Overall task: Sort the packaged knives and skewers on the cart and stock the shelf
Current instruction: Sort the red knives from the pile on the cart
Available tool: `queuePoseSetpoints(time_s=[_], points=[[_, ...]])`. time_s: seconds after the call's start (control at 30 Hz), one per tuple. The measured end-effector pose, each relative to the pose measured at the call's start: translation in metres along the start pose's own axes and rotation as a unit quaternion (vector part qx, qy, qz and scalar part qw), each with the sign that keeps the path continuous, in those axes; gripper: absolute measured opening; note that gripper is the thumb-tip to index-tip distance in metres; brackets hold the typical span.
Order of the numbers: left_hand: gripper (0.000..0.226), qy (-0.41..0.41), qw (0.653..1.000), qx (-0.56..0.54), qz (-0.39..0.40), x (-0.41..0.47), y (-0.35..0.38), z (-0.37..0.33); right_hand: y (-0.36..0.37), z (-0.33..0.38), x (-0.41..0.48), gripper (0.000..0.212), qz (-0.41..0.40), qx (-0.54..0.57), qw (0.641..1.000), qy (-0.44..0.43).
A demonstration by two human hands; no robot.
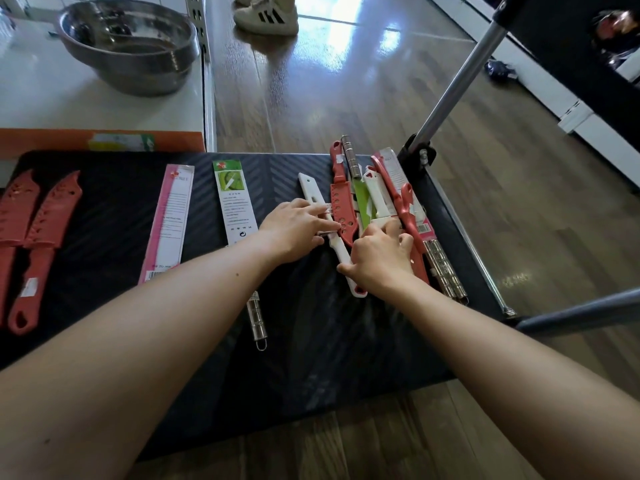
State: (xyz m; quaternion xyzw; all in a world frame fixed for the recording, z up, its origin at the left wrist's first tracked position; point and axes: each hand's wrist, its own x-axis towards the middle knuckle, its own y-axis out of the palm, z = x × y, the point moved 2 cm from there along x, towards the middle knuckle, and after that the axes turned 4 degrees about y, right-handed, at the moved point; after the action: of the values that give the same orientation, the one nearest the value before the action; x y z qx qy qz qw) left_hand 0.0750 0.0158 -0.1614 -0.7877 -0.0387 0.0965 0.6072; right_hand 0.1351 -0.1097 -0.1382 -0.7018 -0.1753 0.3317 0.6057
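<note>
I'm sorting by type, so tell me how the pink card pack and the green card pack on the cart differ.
The pink card pack has a longer card than the green card pack. The pink one carries a pink stripe, while the green one shows a lime picture at its top. The pink one's far end leans right, and the green one's leans left. Both lie flat on the cart.
</note>
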Motion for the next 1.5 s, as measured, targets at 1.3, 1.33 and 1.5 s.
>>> queuePoseSetpoints(time_s=[1.3,1.33,1.5], points=[[0.048,-0.192,0.958,-0.197,-0.079,0.038,-0.009,-0.02,-0.015,-0.06,0.03,0.047,-0.074,0.151,0.977,0.132],[0.05,-0.203,0.961,-0.172,-0.074,0.041,-0.007,-0.021,-0.013,-0.057,0.031,0.051,-0.069,0.132,0.98,0.133],[0.062,-0.233,0.967,-0.076,-0.07,0.052,-0.003,-0.03,-0.009,-0.052,0.034,0.055,-0.077,0.086,0.984,0.133]])
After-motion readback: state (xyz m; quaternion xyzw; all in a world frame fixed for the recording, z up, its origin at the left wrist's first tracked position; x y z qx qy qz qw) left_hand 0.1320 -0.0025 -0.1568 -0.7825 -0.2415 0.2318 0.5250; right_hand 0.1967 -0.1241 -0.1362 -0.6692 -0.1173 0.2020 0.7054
